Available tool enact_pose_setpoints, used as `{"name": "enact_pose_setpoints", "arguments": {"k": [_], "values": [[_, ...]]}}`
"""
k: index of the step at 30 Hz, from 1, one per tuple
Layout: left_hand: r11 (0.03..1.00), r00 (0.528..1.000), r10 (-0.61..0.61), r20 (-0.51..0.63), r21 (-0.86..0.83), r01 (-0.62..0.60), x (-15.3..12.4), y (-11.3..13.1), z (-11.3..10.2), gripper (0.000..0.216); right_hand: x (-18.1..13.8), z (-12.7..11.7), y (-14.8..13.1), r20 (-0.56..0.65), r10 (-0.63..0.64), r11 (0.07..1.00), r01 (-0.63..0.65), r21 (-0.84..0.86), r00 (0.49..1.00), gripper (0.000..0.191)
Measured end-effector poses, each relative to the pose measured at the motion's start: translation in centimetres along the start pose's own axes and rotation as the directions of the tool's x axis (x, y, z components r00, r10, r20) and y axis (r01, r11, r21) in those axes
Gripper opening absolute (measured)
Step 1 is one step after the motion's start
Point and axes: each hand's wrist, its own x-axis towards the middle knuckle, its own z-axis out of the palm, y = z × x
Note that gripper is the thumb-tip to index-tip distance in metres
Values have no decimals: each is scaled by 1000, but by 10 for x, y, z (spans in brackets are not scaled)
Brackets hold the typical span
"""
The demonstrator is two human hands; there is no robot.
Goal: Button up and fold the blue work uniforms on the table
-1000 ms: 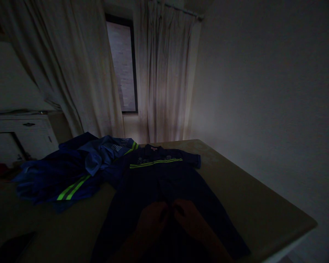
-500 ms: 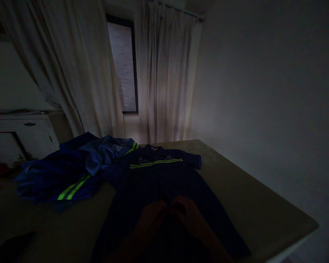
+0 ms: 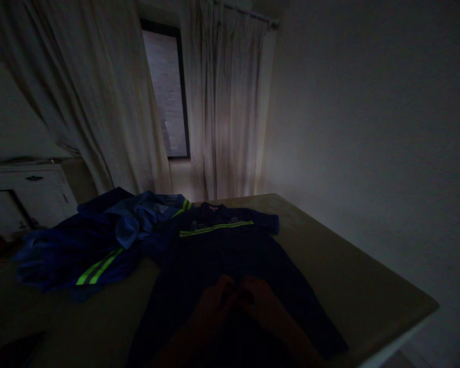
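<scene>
A dark navy coverall (image 3: 222,250) lies spread on the table, its collar at the far end and its legs toward me. A yellow-green reflective stripe crosses its chest. Low on its middle front, my left hand (image 3: 216,300) and my right hand (image 3: 258,299) meet almost fingertip to fingertip. Both have bent fingers, pinched on the cloth along the centre line. Dim light hides the exact bit of fabric or fastening between them.
Left of the coverall is a heap of blue work clothes (image 3: 99,240) with reflective bands. A dark flat object (image 3: 17,350) rests at the near left of the table (image 3: 348,276). Beyond are curtains (image 3: 230,112), a window (image 3: 164,92) and a white cabinet (image 3: 42,194); a wall (image 3: 368,128) rises at right.
The view has shifted slightly to the right. Both hands stay at the same part of the coverall, with the fingers slightly repositioned.
</scene>
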Motion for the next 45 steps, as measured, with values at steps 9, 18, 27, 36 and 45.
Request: {"name": "enact_pose_setpoints", "arguments": {"k": [9,18,27,36,45], "values": [[983,1000,-1,-19,184,4,6,-3,1,17,-1,-3,-4,41,53,999,-53,-6,998,8],[969,986,-145,77,211,127,7,5,-17,17,1,-3,-4,59,8,1000,-8,0,998,8],[968,994,-83,74,244,63,1,3,-16,21,-3,-4,-4,59,18,998,-21,54,998,8],[954,994,-59,96,300,27,6,5,-17,12,-1,-4,-2,58,-8,998,4,67,998,12],[939,987,106,124,314,-141,3,-3,-13,14,-3,-6,-4,54,7,996,-11,85,999,15]]}}
